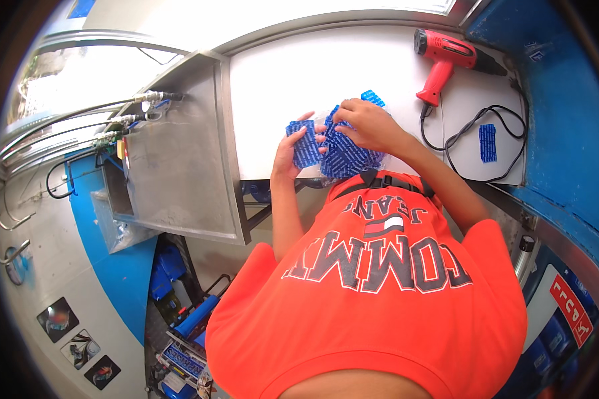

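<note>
My left hand (287,151) is closed on a small stack of flat blue printed labels (305,145), its thumb across their face and fingertips showing along the far side. Right beside it, a heap of similar blue labels (353,156) lies in a clear plastic bag near the table's front edge. My right hand (371,124) is over the heap's upper part, fingers bent and pinched on a blue label there; how many pieces it grips is hidden. Just beyond that hand lies another flat blue label (373,98).
A red heat gun (446,56) lies at the far right of the white table (279,80), its black cord (456,139) looped below. Within reach of the cord lies a blue label strip (487,143). A metal panel (180,153) borders the left; a blue wall (569,106) stands right.
</note>
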### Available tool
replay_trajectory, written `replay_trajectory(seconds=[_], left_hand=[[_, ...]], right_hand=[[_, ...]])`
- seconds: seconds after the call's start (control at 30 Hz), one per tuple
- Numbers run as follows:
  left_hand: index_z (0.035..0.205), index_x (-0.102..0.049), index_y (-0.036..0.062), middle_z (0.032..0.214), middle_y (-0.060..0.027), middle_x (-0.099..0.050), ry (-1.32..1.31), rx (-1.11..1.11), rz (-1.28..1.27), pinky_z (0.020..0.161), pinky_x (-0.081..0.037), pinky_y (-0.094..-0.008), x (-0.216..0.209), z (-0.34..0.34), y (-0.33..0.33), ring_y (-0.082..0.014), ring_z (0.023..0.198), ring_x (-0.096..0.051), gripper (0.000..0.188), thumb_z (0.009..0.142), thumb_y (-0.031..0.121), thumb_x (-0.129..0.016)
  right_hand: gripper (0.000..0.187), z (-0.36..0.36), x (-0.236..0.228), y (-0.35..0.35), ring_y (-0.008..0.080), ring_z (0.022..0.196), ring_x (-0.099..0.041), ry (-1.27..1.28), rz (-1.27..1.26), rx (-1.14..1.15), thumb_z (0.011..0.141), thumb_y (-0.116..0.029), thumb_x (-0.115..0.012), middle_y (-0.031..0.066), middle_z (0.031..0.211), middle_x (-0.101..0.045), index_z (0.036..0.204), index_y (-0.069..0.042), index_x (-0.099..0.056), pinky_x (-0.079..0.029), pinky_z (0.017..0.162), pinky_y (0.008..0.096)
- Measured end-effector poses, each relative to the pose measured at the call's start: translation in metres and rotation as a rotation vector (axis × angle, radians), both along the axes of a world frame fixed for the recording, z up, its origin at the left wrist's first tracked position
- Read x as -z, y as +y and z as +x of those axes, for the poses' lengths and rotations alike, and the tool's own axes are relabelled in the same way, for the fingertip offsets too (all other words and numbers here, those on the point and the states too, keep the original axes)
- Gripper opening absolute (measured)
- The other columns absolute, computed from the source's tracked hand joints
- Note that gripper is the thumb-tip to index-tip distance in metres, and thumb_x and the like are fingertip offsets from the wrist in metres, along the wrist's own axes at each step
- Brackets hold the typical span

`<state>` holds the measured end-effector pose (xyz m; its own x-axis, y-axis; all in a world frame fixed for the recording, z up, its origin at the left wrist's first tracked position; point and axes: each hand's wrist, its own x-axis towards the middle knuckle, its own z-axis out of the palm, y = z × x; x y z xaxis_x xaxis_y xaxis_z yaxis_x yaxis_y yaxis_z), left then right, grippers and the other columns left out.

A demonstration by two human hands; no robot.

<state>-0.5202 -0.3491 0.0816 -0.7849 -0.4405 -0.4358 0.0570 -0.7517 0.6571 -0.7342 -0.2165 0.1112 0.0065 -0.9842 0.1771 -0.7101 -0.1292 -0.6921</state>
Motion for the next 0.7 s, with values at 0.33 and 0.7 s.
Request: replay_trajectory(seconds=[0.33, 0.7], left_hand=[[0.140, -0.048, 0.0053, 0.107, -0.0209, -0.067, -0.142, -0.113, -0.097, 0.076, -0.064, -0.0426, -0.001, 0.000, -0.004, -0.0269, 0.087, -0.071, 0.044, 0.110, 0.035, -0.033], [0.136, -0.047, 0.0012, 0.101, -0.0180, -0.067, -0.060, -0.055, -0.033, 0.077, -0.062, -0.0390, -0.004, -0.024, 0.002, -0.0251, 0.085, -0.070, 0.048, 0.111, 0.039, -0.031]], right_hand=[[0.042, 0.017, 0.043, 0.009, 0.0330, 0.110, -0.057, 0.299, 0.130, 0.064, 0.071, -0.010, -0.082, 0.0147, 0.112, -0.058, 0.107, -0.004, -0.060, -0.049, 0.087, 0.0428], [0.046, -0.028, -0.008, -0.016, 0.0296, 0.095, -0.070, -0.508, 0.268, 0.106, 0.079, -0.015, -0.082, 0.0194, 0.100, -0.072, 0.117, -0.001, -0.061, -0.054, 0.085, 0.0380]])
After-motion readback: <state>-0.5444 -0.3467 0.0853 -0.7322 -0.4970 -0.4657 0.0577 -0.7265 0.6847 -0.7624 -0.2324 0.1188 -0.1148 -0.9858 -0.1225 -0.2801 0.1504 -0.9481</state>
